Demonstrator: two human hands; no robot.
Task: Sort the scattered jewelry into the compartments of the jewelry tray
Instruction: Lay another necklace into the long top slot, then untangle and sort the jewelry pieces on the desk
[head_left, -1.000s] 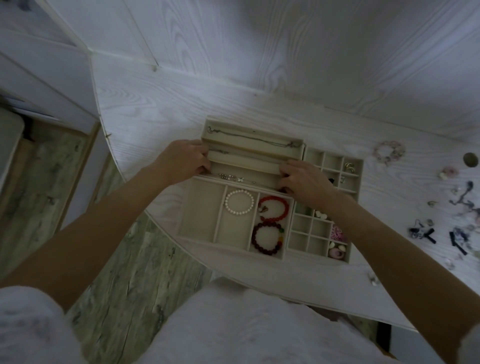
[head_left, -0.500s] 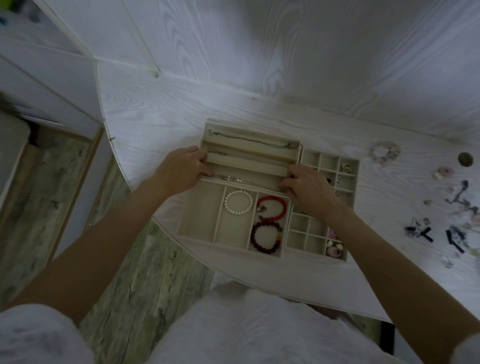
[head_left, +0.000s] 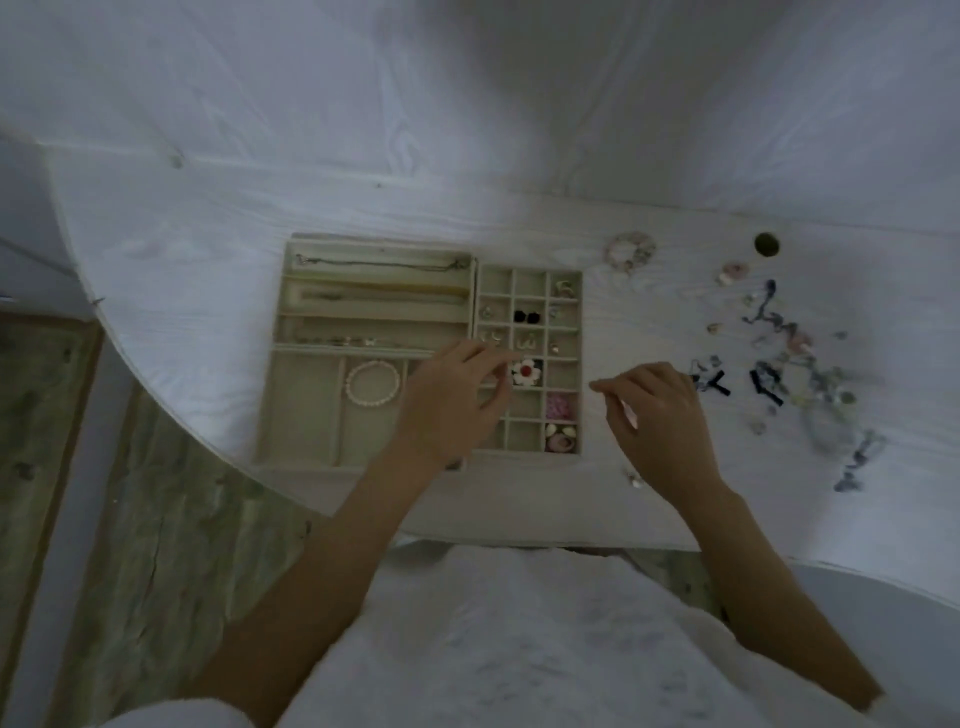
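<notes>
The beige jewelry tray lies on the white table. Its long slots hold chains, among them a thin necklace. A pearl bracelet fills one wide compartment. The small grid on the right holds earrings and a white flower piece with a red centre. My left hand hovers over the tray's middle, relaxed fingertips right beside the flower piece, covering the compartments beneath. My right hand is over the table just right of the tray, fingers loosely curled, with nothing visible in it. Scattered jewelry lies further right.
A pale beaded bracelet lies behind the tray's right corner. A round hole sits in the tabletop at the back right. One small piece lies near the front edge. The table's curved edge drops to the floor on the left.
Both hands have left the long necklace slots. My left hand moved right to the small grid; my right hand moved off the tray to the right. The view shifted right.
</notes>
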